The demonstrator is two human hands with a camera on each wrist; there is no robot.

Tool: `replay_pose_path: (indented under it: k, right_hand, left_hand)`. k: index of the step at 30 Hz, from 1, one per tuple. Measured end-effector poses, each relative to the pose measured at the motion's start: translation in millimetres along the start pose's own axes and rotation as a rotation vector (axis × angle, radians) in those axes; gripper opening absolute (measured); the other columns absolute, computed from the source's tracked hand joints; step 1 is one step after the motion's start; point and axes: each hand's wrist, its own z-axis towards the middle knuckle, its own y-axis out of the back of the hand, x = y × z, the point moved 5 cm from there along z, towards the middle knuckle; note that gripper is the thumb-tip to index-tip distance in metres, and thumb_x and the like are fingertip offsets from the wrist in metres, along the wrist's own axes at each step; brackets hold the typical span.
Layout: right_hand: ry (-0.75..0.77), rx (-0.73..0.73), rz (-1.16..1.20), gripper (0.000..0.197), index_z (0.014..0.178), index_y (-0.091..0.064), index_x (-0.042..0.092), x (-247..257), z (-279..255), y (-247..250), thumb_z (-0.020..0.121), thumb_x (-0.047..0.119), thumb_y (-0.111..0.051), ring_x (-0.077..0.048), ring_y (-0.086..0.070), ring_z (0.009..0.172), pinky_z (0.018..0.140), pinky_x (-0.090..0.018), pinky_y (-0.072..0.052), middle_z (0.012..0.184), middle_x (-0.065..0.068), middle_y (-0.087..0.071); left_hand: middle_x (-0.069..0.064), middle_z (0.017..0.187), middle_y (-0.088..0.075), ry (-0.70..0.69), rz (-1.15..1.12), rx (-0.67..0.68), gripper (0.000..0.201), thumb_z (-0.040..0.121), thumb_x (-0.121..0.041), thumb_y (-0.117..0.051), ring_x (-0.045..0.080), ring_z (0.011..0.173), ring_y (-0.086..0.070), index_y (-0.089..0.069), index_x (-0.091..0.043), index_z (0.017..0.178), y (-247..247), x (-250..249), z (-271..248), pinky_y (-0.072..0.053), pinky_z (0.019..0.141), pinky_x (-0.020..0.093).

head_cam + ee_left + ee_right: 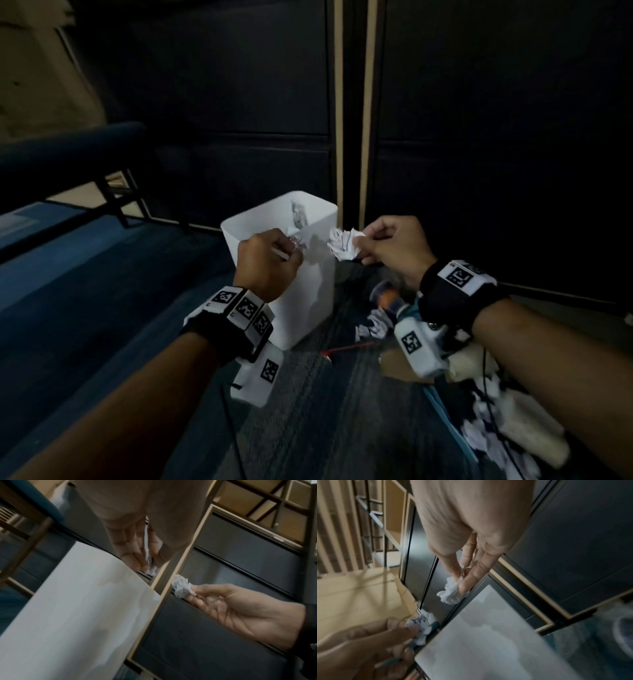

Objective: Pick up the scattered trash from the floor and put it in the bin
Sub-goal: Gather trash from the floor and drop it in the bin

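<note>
White crumpled paper (344,244) is pinched by the right hand (394,245) at frame centre, beside the smooth white bin (308,294). A smaller printed wad (297,244), half hidden, is gripped by the left hand (269,265) over the bin's rim. Floor litter (507,421) at lower right is blurred.

Left hand (267,263): forearm reaching forward from lower left, back of hand up, fingers (135,561) curled downward and pinching a small paper scrap (421,626) with a thin stick alongside. Left wrist: black strap bearing white marker blocks; a further marked white unit hangs beneath. Right hand (394,246): forearm reaching in from lower right, hand turned inward toward the left one, thumb and fingers (467,580) pinching a crumpled paper ball (344,244) at their tips; a ring shows on one finger. Right wrist: black strap with a marker block on top and a white unit below. Hands level, near each other, not touching.
</note>
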Motion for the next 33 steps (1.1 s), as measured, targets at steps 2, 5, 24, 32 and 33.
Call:
replay_pose_path:
  k: [2, 5, 24, 32, 33]
  right_hand:
    - [-0.034, -0.019, 0.093, 0.017, 0.082, -0.063, -0.004, 11.1, 14.2, -17.8, 0.078, 0.001, -0.079, -0.024, -0.071, 0.06, 0.054, -0.031, -0.057, 0.077, -0.022, -0.07]
    - [-0.073, -0.015, 0.204, 0.018, 0.084, -0.059, -0.003, 22.6, 30.0, -46.7, 0.079, -0.002, -0.077, -0.03, -0.073, 0.065, 0.055, -0.033, -0.06, 0.08, -0.026, -0.07]
    - [-0.096, -0.026, 0.144, 0.015, 0.095, -0.069, -0.001, -0.7, 24.3, -64.2, 0.087, 0.012, -0.071, -0.022, -0.075, 0.08, 0.072, -0.035, -0.062, 0.089, -0.015, -0.074]
    - [-0.139, 0.281, -0.353, 0.013, 0.083, -0.072, -0.002, -63.5, -86.3, 35.8, 0.086, 0.01, -0.073, -0.023, -0.066, 0.064, 0.057, -0.035, -0.057, 0.079, -0.019, -0.073]
    - [-0.149, 0.314, -0.389, 0.011, 0.083, -0.072, -0.002, -70.0, -101.8, 49.4, 0.087, 0.009, -0.072, -0.021, -0.067, 0.065, 0.059, -0.036, -0.058, 0.078, -0.016, -0.073]
  left_hand:
    - [-0.009, 0.069, -0.066, 0.051, -0.014, -0.057, 0.015, 0.08, -0.024, -0.074, 0.002, 0.057, -0.061, -0.064, -0.018, 0.07, 10.4, 9.2, 14.9, -0.037, 0.053, -0.001]
    - [-0.011, 0.08, -0.067, 0.124, 0.004, -0.148, 0.013, 0.079, -0.028, -0.074, 0.007, 0.074, -0.062, -0.066, -0.021, 0.073, 20.3, 22.5, 33.6, -0.038, 0.067, 0.007]
    - [0.003, 0.092, -0.071, 0.169, 0.123, -0.166, 0.004, 0.081, -0.026, -0.07, 0.021, 0.077, -0.067, -0.072, -0.029, 0.079, 28.5, 35.5, 29.1, -0.057, 0.073, 0.035]
    - [-0.007, 0.067, -0.064, -0.186, 0.132, 0.27, 0.012, 0.075, -0.018, -0.07, 0.015, 0.056, -0.059, -0.069, -0.028, 0.07, -52.9, 3.4, -85.4, -0.054, 0.061, 0.03]
    - [-0.006, 0.066, -0.064, -0.192, 0.132, 0.369, 0.014, 0.074, -0.015, -0.069, 0.015, 0.056, -0.058, -0.069, -0.028, 0.071, -68.7, 2.2, -102.4, -0.055, 0.06, 0.031]
